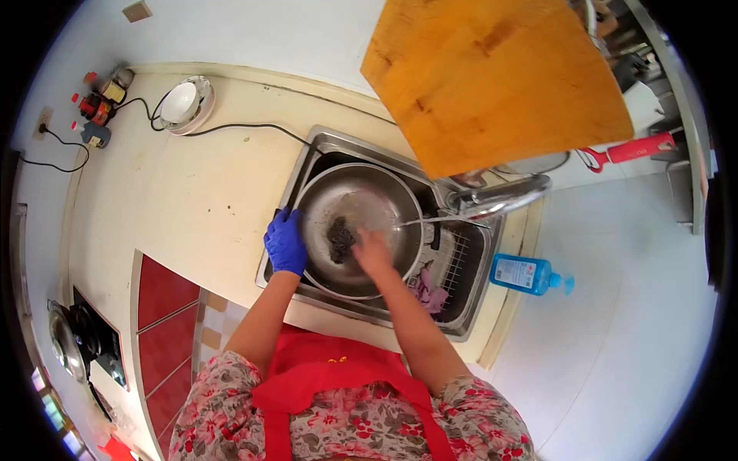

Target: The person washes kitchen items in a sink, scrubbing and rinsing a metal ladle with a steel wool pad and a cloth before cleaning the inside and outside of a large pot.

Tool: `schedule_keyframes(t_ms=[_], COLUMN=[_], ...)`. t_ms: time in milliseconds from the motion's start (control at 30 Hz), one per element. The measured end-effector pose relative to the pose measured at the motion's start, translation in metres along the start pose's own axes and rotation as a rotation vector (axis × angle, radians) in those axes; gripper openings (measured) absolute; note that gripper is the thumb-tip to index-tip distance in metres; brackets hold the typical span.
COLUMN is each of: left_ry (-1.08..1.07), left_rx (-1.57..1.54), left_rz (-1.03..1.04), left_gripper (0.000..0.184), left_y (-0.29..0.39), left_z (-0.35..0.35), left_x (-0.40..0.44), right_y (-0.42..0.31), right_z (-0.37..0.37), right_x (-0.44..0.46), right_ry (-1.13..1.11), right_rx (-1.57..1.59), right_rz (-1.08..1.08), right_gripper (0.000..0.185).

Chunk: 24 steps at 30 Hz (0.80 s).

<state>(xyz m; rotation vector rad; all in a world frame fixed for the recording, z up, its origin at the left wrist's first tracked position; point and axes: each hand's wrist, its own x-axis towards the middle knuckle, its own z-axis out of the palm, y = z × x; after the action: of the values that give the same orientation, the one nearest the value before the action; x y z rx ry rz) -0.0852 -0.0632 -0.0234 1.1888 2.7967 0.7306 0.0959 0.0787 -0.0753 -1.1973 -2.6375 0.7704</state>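
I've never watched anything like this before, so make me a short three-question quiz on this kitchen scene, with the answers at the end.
1. Which hand wears the blue glove?
A) the left hand
B) the right hand
C) both hands

2. True or false: the white bowl stands inside the sink.

3. Fill the blank: beside the bare right hand, a dark clump lies inside the large metal ____.

Key: 1. A. 2. False; the white bowl is over on the counter. 3. pan.
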Motion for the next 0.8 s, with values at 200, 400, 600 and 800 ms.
schedule_keyframes(t_ms=[200, 400, 600, 800], left_ry=[0.042, -0.037, -0.148, -0.258], left_rx=[-0.085, -0.062, -0.004, 0.062], left_rz=[-0.311, -0.355, -0.417, -0.391], left_gripper=[0.041, 0.040, 0.042, 0.042], left_y=[-0.040, -0.048, -0.047, -0.049], left_z=[0.006, 0.009, 0.004, -0.002], left_x=[0.002, 0.010, 0.014, 0.018], right_y=[-0.069, -0.011, -0.021, -0.085], right_z=[0.090, 0.065, 0.102, 0.124], right_x=[-0.009, 0.052, -0.009, 0.082], right_ry=[-0.313, -0.152, -0.367, -0.093], right_rx=[-0.118, -0.161, -0.295, -0.167], right_rz=[-0.042, 0.136, 0.099, -0.059], right_gripper=[0.045, 0.040, 0.037, 0.042])
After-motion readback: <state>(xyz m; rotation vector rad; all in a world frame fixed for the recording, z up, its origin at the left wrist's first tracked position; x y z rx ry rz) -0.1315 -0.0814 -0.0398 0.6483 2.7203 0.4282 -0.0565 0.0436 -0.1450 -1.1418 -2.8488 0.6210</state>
